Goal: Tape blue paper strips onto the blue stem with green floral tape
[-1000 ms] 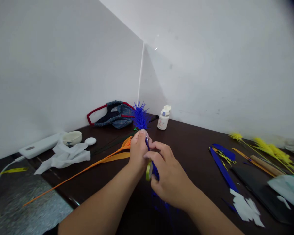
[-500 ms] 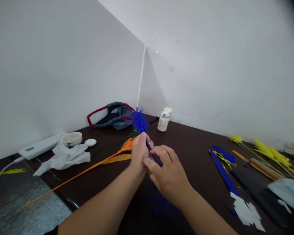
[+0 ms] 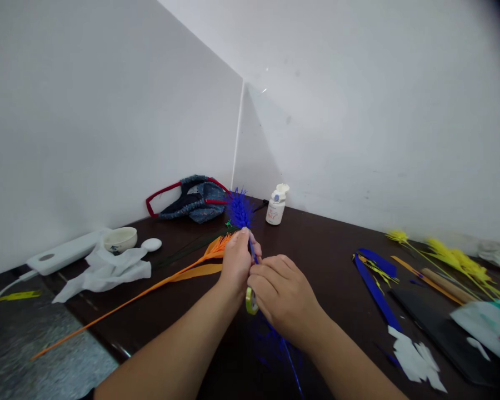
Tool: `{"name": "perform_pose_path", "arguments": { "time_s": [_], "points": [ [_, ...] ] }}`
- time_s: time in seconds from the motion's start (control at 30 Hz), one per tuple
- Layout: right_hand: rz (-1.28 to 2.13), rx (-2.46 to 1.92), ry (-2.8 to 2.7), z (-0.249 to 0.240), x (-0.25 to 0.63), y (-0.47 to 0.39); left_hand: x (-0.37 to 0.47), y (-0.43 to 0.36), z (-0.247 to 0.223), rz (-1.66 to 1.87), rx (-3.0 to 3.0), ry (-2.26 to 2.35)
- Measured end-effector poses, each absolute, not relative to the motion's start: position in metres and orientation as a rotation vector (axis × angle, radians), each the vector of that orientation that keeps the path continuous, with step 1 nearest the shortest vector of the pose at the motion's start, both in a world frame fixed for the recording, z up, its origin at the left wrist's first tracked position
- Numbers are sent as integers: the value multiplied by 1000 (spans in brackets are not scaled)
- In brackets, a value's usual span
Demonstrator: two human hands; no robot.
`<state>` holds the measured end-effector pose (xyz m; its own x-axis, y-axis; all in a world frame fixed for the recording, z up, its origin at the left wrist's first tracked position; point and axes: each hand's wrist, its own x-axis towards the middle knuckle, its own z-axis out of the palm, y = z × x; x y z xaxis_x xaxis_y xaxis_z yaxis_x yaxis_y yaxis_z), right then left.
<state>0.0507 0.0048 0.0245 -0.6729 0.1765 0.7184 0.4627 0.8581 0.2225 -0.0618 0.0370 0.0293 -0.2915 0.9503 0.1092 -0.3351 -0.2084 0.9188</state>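
My left hand (image 3: 235,258) is closed around the upper stem of a blue artificial wheat ear (image 3: 239,210), whose bristly head stands up above my thumb. Just below it, my right hand (image 3: 282,294) is closed, fingers curled in against the same stem. A yellow-green roll of tape (image 3: 250,303) shows edge-on at the right hand's fingertips, partly covered by them. The lower blue stem (image 3: 291,364) comes out beneath my right hand and slants toward the table's near side. An orange wheat ear (image 3: 219,245) with a long stem and leaves lies left of my hands.
Farther back are a denim bag (image 3: 195,199) and a white bottle (image 3: 275,206). On the left lie a bowl (image 3: 120,240), white cloth (image 3: 112,271) and a power strip (image 3: 66,253). Blue strips (image 3: 375,289), yellow ears (image 3: 462,261) and a black slab (image 3: 441,336) lie right.
My right hand's fingers have closed in on the stem, after being more spread. The roll of tape now shows more plainly below them. The view has shifted slightly.
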Motion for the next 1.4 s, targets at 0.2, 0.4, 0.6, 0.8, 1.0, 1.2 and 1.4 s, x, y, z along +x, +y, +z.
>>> {"name": "perform_pose_path", "arguments": {
  "time_s": [0.2,0.4,0.6,0.8,1.0,1.2,1.4],
  "points": [
    [-25,-308,-2218,38,55,-4,-60,36,30,1680,997,1023],
    [542,-455,-1819,52,94,14,-66,43,23,1634,1181,842],
    [1359,-400,-1354,15,118,33,-70,39,27,1270,1180,690],
    [1605,-345,-1378,-11,118,29,-69,31,32,1080,1205,681],
    [1611,-477,-1393,-14,110,30,-64,25,34,978,1254,754],
    [1467,-480,-1349,-9,88,21,-59,18,35,941,1329,800],
    [1585,-438,-955,-7,76,13,-52,14,34,963,1373,804]
  ]
}}
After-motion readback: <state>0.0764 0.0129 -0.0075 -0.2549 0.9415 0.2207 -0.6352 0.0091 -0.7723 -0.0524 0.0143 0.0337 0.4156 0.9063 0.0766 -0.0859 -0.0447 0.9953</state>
